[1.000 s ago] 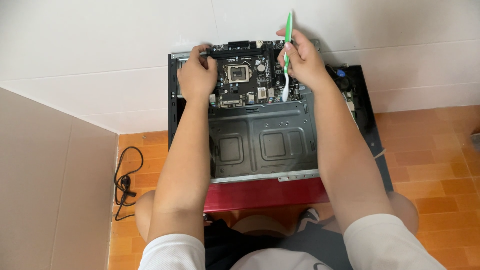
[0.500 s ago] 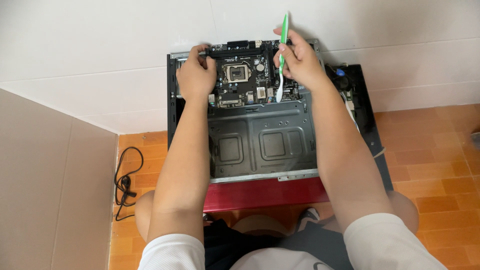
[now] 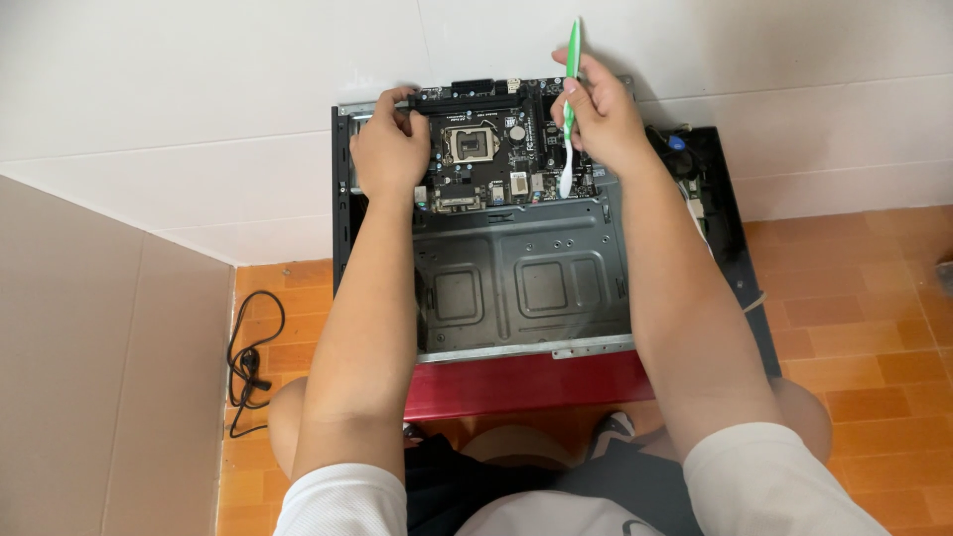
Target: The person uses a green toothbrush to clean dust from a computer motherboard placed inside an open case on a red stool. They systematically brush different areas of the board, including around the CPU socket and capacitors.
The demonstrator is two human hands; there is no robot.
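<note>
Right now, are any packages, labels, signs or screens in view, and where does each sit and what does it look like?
No screens or signs.
Cardboard sheet: flat, plain brown, at the left edge, standing on the orange floor; it may be part of a box.
Small sticker: pale rectangle on the dark motherboard, between the left hand and the right hand, which holds a green-and-white brush.

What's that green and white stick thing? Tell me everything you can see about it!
It is a toothbrush, thin and plastic-looking, with a green and white handle. The handle end points up past the wall tiles, and the white brush end points down, at the right edge of the circuit board inside the open computer case. It stands nearly upright. The right hand grips its middle, fingers wrapped around it. The bristles are too small to see clearly.
</note>
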